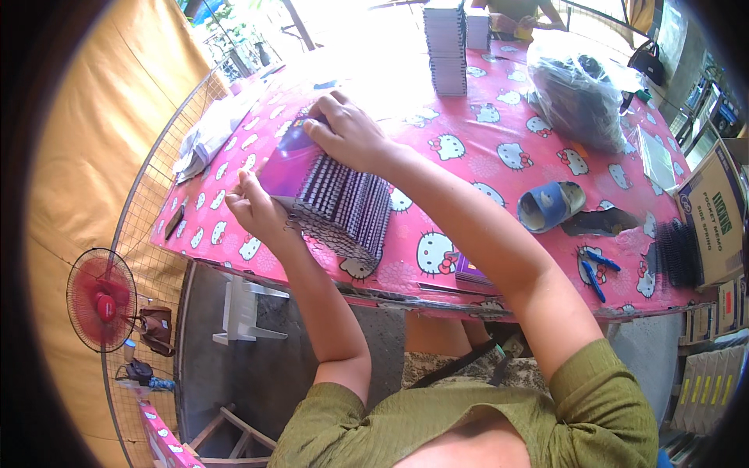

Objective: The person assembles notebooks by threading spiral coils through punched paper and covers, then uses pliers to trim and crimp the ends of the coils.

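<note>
A tall stack of spiral notebooks with purple covers stands at the left front of the table, its dark wire spines turned toward me. My left hand pinches the near left corner of the top notebook, thumb up at the edge. Across the top of the same stack lies my right hand, its fingers bent over the cover's far edge and thumb pressed on the cover. Part of the top cover is hidden under that hand. Below my right forearm, a few flat purple notebooks show at the table's front edge.
Blue-handled pliers, a blue slipper, a black brush and a cardboard box occupy the right side. Farther back are a plastic bag, a tall notebook stack and another person. A fan stands left.
</note>
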The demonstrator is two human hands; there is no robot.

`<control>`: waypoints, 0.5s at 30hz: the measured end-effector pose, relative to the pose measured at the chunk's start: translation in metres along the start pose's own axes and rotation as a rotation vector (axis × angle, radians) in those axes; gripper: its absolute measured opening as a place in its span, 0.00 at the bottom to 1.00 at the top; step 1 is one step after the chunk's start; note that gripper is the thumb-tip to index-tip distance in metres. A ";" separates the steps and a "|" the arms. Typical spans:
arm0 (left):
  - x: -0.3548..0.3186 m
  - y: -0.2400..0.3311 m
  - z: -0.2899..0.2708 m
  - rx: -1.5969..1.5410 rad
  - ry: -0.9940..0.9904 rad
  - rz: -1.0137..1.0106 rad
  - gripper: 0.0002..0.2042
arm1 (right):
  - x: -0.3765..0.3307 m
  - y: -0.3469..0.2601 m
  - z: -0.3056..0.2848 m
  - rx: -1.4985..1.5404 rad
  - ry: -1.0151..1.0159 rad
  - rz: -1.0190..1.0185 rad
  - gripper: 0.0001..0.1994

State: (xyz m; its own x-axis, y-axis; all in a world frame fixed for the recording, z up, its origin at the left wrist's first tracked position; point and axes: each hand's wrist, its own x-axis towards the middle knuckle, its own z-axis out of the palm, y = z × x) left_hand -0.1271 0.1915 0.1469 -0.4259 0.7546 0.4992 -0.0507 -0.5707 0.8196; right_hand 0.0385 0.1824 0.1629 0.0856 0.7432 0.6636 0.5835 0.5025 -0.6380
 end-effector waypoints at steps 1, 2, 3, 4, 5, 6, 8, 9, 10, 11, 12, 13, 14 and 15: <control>0.000 -0.003 0.002 -0.104 -0.047 -0.049 0.15 | 0.001 0.005 -0.002 0.020 0.030 -0.010 0.31; 0.006 -0.007 -0.004 0.014 -0.016 -0.017 0.15 | -0.006 0.003 -0.007 -0.020 0.078 -0.055 0.32; 0.017 -0.011 -0.011 0.120 0.011 0.021 0.14 | -0.016 -0.007 -0.024 -0.070 0.135 -0.105 0.34; 0.022 -0.018 -0.016 0.235 0.038 0.053 0.14 | -0.029 -0.011 -0.042 -0.117 0.184 -0.147 0.35; 0.013 -0.002 -0.019 0.255 0.086 0.068 0.13 | -0.049 -0.013 -0.072 -0.213 0.226 -0.168 0.35; 0.000 0.022 -0.024 0.271 0.126 0.075 0.13 | -0.076 -0.007 -0.111 -0.321 0.265 -0.183 0.36; -0.021 0.051 -0.045 0.081 0.196 0.491 0.15 | -0.140 0.011 -0.185 -0.499 0.353 -0.092 0.24; -0.035 0.070 -0.043 -0.080 0.166 0.563 0.15 | -0.178 0.037 -0.232 -0.726 0.378 0.038 0.19; -0.054 0.081 -0.037 -0.244 0.142 0.627 0.16 | -0.223 0.056 -0.281 -0.917 0.374 0.270 0.19; -0.077 0.084 -0.026 -0.333 -0.057 0.552 0.15 | -0.293 0.094 -0.356 -1.129 0.431 0.581 0.19; -0.098 0.085 -0.018 -0.392 -0.253 0.490 0.15 | -0.340 0.099 -0.395 -1.254 0.502 0.830 0.24; -0.122 0.079 0.000 -0.304 -0.542 0.410 0.14 | -0.377 0.097 -0.418 -1.473 0.489 1.012 0.26; -0.144 0.073 0.017 -0.150 -0.848 0.335 0.13 | -0.402 0.097 -0.416 -1.684 0.448 1.165 0.28; -0.168 0.067 0.035 0.009 -1.123 0.289 0.13 | -0.428 0.098 -0.420 -1.729 0.394 1.182 0.22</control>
State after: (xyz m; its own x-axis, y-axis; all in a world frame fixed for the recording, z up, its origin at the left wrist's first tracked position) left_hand -0.0279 0.0379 0.1278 0.6217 0.4614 0.6330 -0.0742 -0.7698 0.6340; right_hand 0.3981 -0.2716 -0.0196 0.8640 0.1012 0.4932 0.0887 -0.9949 0.0487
